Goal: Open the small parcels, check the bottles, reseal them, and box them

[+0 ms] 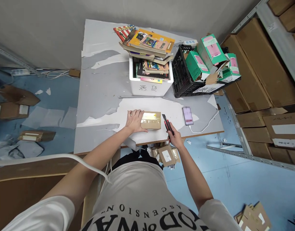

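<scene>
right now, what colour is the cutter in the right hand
The cutter is red and black, clearest in the head view.

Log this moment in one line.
left grip: on taped cardboard box | right grip: holding red-black cutter | box: on table | cutter: beside box

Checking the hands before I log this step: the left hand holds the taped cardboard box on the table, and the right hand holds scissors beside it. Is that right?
Not quite; the tool is wrong. The head view shows the right hand holding a red-and-black utility knife. The left hand does hold the taped cardboard box.
</scene>
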`<move>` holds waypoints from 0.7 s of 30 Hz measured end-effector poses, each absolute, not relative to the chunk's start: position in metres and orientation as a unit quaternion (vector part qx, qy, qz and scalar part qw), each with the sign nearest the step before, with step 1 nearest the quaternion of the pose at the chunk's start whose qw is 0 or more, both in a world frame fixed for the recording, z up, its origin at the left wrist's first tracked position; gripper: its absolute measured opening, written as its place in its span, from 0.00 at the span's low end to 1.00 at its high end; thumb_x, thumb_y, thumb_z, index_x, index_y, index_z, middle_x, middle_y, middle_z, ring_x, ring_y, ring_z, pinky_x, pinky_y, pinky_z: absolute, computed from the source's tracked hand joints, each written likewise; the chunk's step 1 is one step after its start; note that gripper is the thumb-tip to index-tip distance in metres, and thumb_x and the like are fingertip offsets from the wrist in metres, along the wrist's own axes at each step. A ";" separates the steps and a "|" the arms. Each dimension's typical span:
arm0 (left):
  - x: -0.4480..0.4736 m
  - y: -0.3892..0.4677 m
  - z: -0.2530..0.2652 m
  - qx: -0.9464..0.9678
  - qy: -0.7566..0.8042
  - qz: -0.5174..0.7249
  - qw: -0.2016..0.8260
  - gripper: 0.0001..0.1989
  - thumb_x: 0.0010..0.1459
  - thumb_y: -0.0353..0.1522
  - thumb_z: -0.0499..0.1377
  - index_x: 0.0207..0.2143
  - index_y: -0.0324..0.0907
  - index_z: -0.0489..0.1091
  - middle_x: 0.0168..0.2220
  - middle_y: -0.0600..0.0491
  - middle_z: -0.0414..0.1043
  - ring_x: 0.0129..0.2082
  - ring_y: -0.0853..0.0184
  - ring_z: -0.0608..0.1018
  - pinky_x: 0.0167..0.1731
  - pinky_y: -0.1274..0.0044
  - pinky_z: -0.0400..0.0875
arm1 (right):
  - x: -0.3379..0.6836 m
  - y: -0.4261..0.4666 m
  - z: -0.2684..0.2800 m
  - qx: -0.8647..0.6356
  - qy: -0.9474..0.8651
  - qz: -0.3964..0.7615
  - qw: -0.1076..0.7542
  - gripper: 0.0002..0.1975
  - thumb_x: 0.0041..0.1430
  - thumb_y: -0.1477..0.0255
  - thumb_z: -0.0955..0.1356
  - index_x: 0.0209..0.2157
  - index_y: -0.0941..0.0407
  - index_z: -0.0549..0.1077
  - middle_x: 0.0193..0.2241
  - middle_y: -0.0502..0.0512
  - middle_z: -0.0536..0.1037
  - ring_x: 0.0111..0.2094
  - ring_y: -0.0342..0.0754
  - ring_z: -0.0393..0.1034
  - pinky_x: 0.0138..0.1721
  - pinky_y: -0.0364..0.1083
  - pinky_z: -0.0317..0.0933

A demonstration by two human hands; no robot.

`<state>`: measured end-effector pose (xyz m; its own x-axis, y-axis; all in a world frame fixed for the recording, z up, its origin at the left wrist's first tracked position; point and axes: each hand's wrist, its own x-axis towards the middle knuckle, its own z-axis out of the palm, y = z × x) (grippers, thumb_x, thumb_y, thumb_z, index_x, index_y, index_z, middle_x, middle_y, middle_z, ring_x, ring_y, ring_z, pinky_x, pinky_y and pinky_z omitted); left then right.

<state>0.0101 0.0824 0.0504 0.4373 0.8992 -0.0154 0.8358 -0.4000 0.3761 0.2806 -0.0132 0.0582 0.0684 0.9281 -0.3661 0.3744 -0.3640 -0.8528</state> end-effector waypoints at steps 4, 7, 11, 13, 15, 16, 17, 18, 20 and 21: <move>0.010 0.080 0.051 0.837 0.520 0.087 0.147 0.58 0.33 0.59 0.63 0.61 0.37 0.54 0.57 0.36 0.60 0.55 0.44 0.60 0.56 0.56 0.44 | 0.278 -0.015 0.061 -0.686 -0.510 0.463 0.234 0.33 0.60 0.66 0.61 0.66 0.51 0.51 0.33 0.52 0.77 0.19 0.39 0.65 0.22 0.42 0.66; 0.010 0.079 0.052 0.839 0.519 0.088 0.139 0.57 0.33 0.59 0.63 0.61 0.37 0.54 0.57 0.36 0.60 0.55 0.45 0.60 0.56 0.56 0.44 | 0.276 -0.015 0.062 -0.694 -0.514 0.453 0.221 0.32 0.61 0.67 0.61 0.66 0.52 0.50 0.32 0.52 0.77 0.19 0.40 0.65 0.23 0.42 0.66; 0.010 0.078 0.051 0.840 0.517 0.094 0.134 0.55 0.35 0.58 0.62 0.61 0.37 0.54 0.56 0.36 0.60 0.55 0.45 0.61 0.56 0.56 0.45 | 0.278 -0.013 0.067 -0.703 -0.524 0.440 0.193 0.31 0.60 0.69 0.61 0.65 0.51 0.53 0.31 0.51 0.77 0.18 0.38 0.63 0.23 0.42 0.66; 0.010 0.076 0.051 0.838 0.520 0.099 0.133 0.55 0.36 0.58 0.62 0.61 0.37 0.54 0.56 0.36 0.60 0.55 0.45 0.61 0.56 0.56 0.45 | 0.281 -0.010 0.072 -0.700 -0.534 0.441 0.175 0.31 0.60 0.70 0.61 0.65 0.50 0.54 0.31 0.51 0.76 0.17 0.37 0.63 0.24 0.41 0.67; 0.010 0.075 0.050 0.835 0.523 0.103 0.133 0.54 0.36 0.57 0.62 0.61 0.37 0.55 0.56 0.36 0.61 0.54 0.45 0.61 0.56 0.55 0.46 | 0.285 -0.007 0.077 -0.690 -0.546 0.447 0.160 0.31 0.60 0.71 0.61 0.65 0.50 0.54 0.31 0.50 0.77 0.17 0.37 0.63 0.24 0.42 0.67; 0.009 0.074 0.050 0.835 0.524 0.105 0.134 0.54 0.36 0.57 0.62 0.61 0.37 0.55 0.55 0.36 0.61 0.54 0.45 0.61 0.56 0.55 0.46 | 0.288 -0.005 0.080 -0.685 -0.554 0.447 0.154 0.31 0.60 0.71 0.61 0.65 0.50 0.54 0.31 0.50 0.77 0.17 0.38 0.64 0.24 0.42 0.67; 0.009 0.073 0.049 0.834 0.524 0.108 0.134 0.53 0.36 0.57 0.62 0.61 0.37 0.55 0.55 0.36 0.61 0.54 0.45 0.62 0.56 0.55 0.46 | 0.290 -0.004 0.083 -0.681 -0.563 0.444 0.150 0.31 0.60 0.70 0.61 0.65 0.50 0.55 0.31 0.50 0.77 0.18 0.38 0.65 0.25 0.42 0.68; 0.009 0.073 0.049 0.834 0.523 0.110 0.135 0.53 0.36 0.56 0.63 0.60 0.37 0.56 0.55 0.36 0.61 0.54 0.45 0.62 0.56 0.55 0.46 | 0.292 -0.003 0.085 -0.676 -0.573 0.440 0.145 0.31 0.59 0.70 0.61 0.64 0.50 0.55 0.31 0.51 0.77 0.19 0.39 0.66 0.26 0.43 0.68; 0.009 0.073 0.048 0.835 0.521 0.116 0.136 0.53 0.36 0.56 0.63 0.60 0.36 0.56 0.55 0.35 0.61 0.54 0.45 0.62 0.56 0.55 0.46 | 0.296 -0.002 0.089 -0.670 -0.589 0.430 0.134 0.30 0.59 0.70 0.62 0.64 0.51 0.57 0.29 0.51 0.77 0.20 0.41 0.67 0.28 0.44 0.69; 0.009 0.073 0.048 0.834 0.520 0.119 0.137 0.53 0.36 0.56 0.63 0.60 0.36 0.57 0.55 0.35 0.61 0.54 0.45 0.62 0.56 0.55 0.46 | 0.298 -0.002 0.090 -0.669 -0.595 0.426 0.127 0.30 0.59 0.69 0.62 0.64 0.51 0.58 0.28 0.51 0.77 0.20 0.42 0.67 0.27 0.44 0.68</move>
<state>0.0089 0.0735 0.0480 0.4298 0.9012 0.0561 0.8359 -0.4207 0.3525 0.2976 -0.0021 0.0899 -0.0723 0.9047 -0.4199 0.6889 -0.2591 -0.6770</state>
